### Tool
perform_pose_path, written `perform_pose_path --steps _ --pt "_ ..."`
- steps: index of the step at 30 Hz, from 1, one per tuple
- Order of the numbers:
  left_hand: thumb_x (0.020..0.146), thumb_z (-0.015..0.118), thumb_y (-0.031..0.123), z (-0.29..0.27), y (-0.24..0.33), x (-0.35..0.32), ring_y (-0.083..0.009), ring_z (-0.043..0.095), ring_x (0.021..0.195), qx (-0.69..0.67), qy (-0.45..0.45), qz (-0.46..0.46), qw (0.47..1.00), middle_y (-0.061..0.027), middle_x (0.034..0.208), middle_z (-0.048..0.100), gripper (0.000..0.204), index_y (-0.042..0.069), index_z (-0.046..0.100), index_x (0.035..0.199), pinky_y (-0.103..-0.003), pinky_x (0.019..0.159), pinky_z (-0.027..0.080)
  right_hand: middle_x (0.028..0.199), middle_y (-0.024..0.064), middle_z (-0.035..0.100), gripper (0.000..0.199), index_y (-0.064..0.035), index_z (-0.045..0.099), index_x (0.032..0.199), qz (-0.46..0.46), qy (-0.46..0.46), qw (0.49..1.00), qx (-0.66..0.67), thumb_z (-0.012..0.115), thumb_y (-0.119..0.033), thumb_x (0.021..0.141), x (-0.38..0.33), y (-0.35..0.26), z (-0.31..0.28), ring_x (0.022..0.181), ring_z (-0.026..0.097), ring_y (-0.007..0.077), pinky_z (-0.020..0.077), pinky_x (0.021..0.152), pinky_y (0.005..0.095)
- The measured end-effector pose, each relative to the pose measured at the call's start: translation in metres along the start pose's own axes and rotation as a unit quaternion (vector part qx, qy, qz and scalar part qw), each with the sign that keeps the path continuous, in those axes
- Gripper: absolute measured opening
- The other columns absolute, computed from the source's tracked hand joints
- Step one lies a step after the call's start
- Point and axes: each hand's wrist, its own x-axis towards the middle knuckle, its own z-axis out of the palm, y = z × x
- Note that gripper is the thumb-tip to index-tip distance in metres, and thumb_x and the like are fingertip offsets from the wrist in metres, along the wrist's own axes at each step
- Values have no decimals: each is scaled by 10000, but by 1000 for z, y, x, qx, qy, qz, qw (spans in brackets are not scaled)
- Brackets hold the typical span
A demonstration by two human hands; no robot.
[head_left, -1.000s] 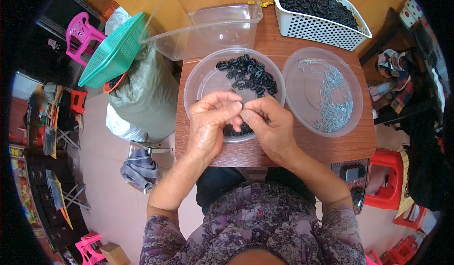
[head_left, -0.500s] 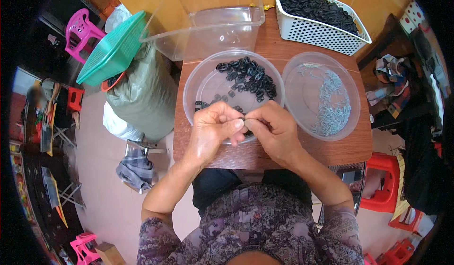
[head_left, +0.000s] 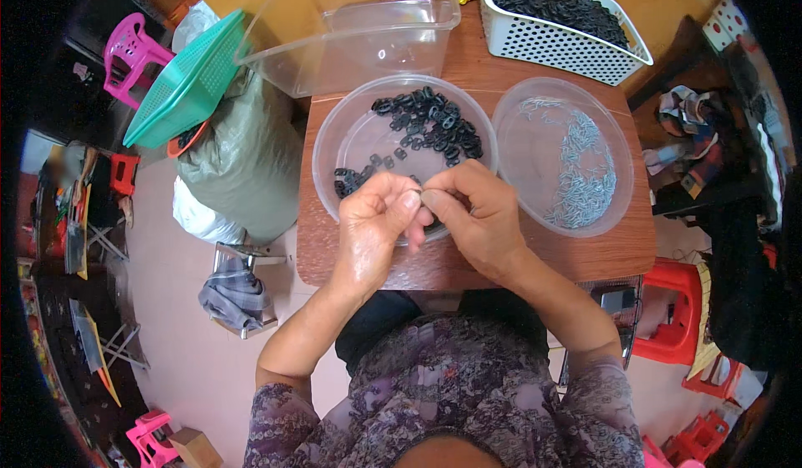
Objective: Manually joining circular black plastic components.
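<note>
Over the wooden table (head_left: 585, 261), both hands (head_left: 372, 224) (head_left: 484, 221) pinch a dark piece (head_left: 420, 191), its axis hidden.

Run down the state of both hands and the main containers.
Left hand: pinching a small piece, mostly hidden.
Right hand: apparently pinching the same small piece.
Left round tub: uncovered, partly filled with black pieces.
Right round tub: uncovered, holding thin silvery pieces.
White basket: uncovered, heaped with black pieces.
Clear bin: uncovered.
Green basket: tilted.
Sack: upright, bulging.
</note>
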Motion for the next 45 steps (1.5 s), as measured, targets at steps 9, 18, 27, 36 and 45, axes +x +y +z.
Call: perform_pose_path --steps 9,18,27,36,45 --pt "830 558 23 2 10 -12 -108 556 586 98 -156 -66 981 -58 736 604 84 -9 595 898 -225 521 459 791 92 601 122 -25 609 855 -81 -129 988 9 605 -111 768 24 -12 -22 748 549 208 428 679 306" --pt "680 659 60 14 19 -11 -216 620 656 104 -492 -53 863 -83 707 633 68 18 608 693 -332 572 506 1088 174 576 357 29 562 1113 -19 -433 855 285 525 -229 869 21 -31 -16 1025 538 256 393 894 341" --pt "758 635 70 -8 14 -4 -225 581 565 -154 -225 -4 962 -195 720 601 135 -42 562 780 -311 493 496 968 63 646 189 -4 648 978 146 -219 955 136 608 -92 815 19 -15 -78 846 595 113 466 769 256" --pt "800 634 165 -13 6 0 -212 552 516 -166 -124 -5 978 -184 712 591 201 -25 569 810 -292 476 455 766 167 648 109 -19 670 768 97 51 931 -348 614 -74 692 62 78 -162 713 633 282 482 668 362" --pt "812 620 161 -14 0 4 -213 559 519 -152 -90 -23 984 -192 735 603 191 -23 569 822 -290 479 463 733 156 599 82 -25 646 726 -41 -67 839 -539 600 -33 659 75 118 -162 772 556 329 444 694 417"
